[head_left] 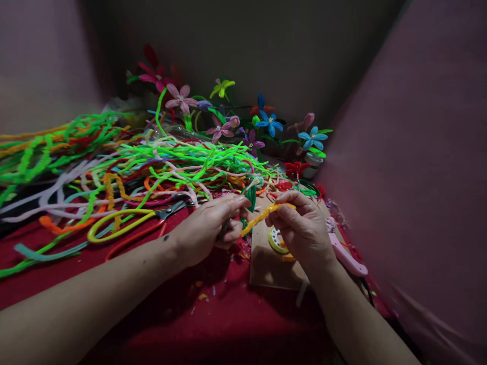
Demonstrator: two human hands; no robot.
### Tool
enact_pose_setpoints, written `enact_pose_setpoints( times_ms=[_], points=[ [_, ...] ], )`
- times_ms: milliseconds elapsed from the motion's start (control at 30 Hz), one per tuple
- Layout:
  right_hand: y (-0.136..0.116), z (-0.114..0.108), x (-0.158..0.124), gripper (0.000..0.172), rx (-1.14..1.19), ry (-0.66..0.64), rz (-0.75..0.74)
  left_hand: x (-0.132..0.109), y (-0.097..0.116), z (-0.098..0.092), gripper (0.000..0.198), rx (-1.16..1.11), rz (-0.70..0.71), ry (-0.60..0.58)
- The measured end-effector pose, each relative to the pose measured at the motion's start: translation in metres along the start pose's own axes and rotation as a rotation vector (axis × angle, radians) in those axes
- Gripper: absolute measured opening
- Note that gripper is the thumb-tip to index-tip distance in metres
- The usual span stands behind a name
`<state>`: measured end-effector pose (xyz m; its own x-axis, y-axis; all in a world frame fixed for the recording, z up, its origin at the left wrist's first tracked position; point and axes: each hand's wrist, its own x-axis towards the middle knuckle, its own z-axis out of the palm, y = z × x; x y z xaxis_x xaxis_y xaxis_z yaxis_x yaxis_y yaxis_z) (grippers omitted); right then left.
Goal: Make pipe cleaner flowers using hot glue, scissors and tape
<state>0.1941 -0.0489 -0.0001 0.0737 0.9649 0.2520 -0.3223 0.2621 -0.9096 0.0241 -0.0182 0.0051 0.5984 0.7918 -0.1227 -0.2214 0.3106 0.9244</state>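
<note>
Orange strip [258, 220] is up in the air, slanting over the left part of the board [262, 271]. Red cloth [213, 314] in front of the board has scraps on it. Right hand [304, 230], over the board, pinches the strip thumb-to-finger, probably for fine control; lower end hangs by the left fingers, can't tell if touching. Left hand [205, 223], left of the board, is curled round a green piece [250, 196] poking past the fingertips, likely to steady it; rest is hidden. Yellow ring [273, 241] lies on the board below the right hand. Scissors [122, 223] left of the board, handles pointing away from it, pink tool [347, 256] right of it: both within reach, I'd guess deliberately. Strip pile [182, 157] spreads left and beyond; flowers [268, 124] stand behind the board, maybe parked clear of the work.
</note>
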Motion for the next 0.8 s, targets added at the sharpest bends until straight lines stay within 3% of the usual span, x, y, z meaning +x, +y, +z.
enact_pose_setpoints(
  times_ms=[267, 633, 800],
  points=[
    [0.0003, -0.0013, -0.0007, 0.013, -0.002, 0.006, -0.004, -0.0007, 0.0028, 0.0004, 0.022, 0.268, 0.116, 0.019],
    [-0.0042, 0.0015, -0.0035, 0.013, -0.035, -0.007, 0.041, -0.0036, 0.0025, 0.0015, 0.032, 0.316, 0.144, 0.063],
    [-0.0031, -0.0001, -0.0045, 0.012, -0.036, -0.041, 0.012, -0.0061, 0.0025, 0.0033, 0.03, 0.39, 0.162, 0.019]
  ],
)
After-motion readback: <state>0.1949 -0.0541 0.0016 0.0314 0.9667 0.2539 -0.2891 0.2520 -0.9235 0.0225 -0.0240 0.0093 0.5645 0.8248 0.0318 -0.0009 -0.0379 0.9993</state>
